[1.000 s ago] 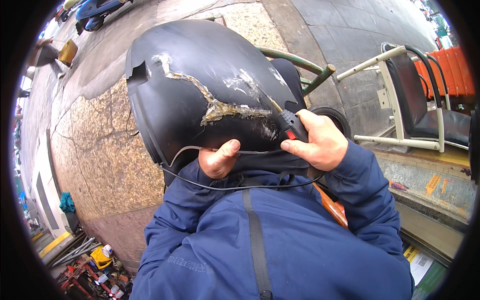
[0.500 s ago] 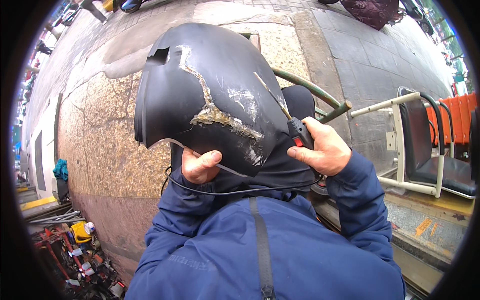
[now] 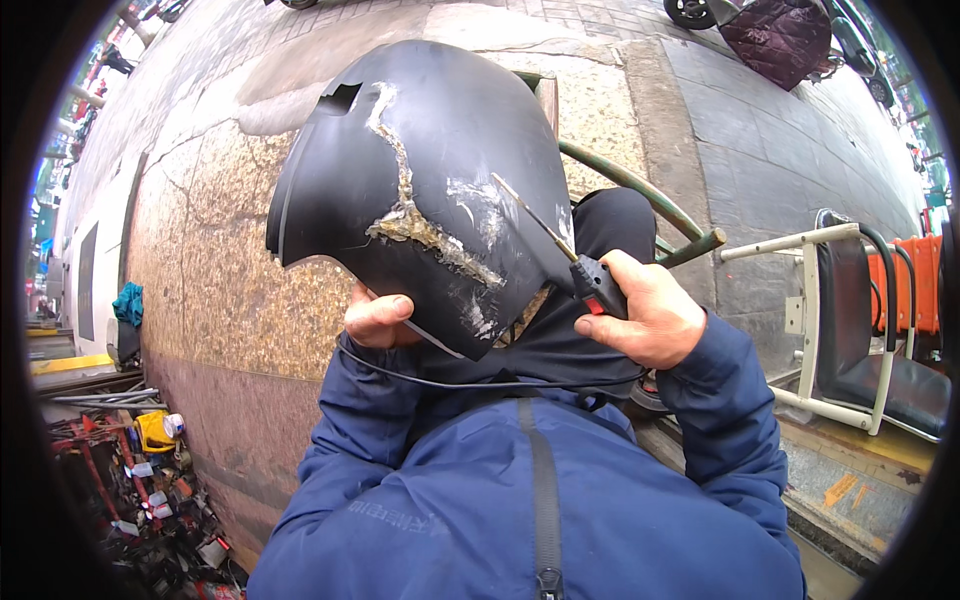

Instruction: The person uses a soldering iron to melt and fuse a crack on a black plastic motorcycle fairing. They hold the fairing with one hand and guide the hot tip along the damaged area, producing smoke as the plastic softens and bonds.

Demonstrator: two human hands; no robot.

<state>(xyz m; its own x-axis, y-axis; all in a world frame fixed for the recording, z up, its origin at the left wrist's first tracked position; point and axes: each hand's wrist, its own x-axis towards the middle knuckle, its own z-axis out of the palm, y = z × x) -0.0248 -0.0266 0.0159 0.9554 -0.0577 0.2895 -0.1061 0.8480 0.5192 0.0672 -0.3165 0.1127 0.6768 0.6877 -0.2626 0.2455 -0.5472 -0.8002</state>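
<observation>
Across my lap rests a large curved black plastic panel (image 3: 470,130), with a notch in its upper left edge. A rough, yellowish, branching seam (image 3: 405,222) runs down it, with whitish scuffs beside. My left hand (image 3: 378,318) grips the panel's lower edge, thumb on top and fingers hidden underneath. In my right hand (image 3: 650,312) is a corded soldering iron (image 3: 598,288) with a black handle, a red switch and a long thin metal shaft. Its tip points up and left over the panel near the scuffs; whether it touches I cannot tell. A black cord (image 3: 480,384) crosses in front of my jacket.
Beyond my right knee is a green metal tube frame (image 3: 640,190). A black-seated chair with a cream metal frame (image 3: 810,330) stands at the right. Tools and parts lie in a heap (image 3: 150,500) at the lower left. Parked two-wheelers (image 3: 780,40) stand at the far right.
The panel has tilted slightly, its lower edge shifting left, and my left hand has moved left with it. The iron's tip is a little lower and further left. The whole view has shifted somewhat.
</observation>
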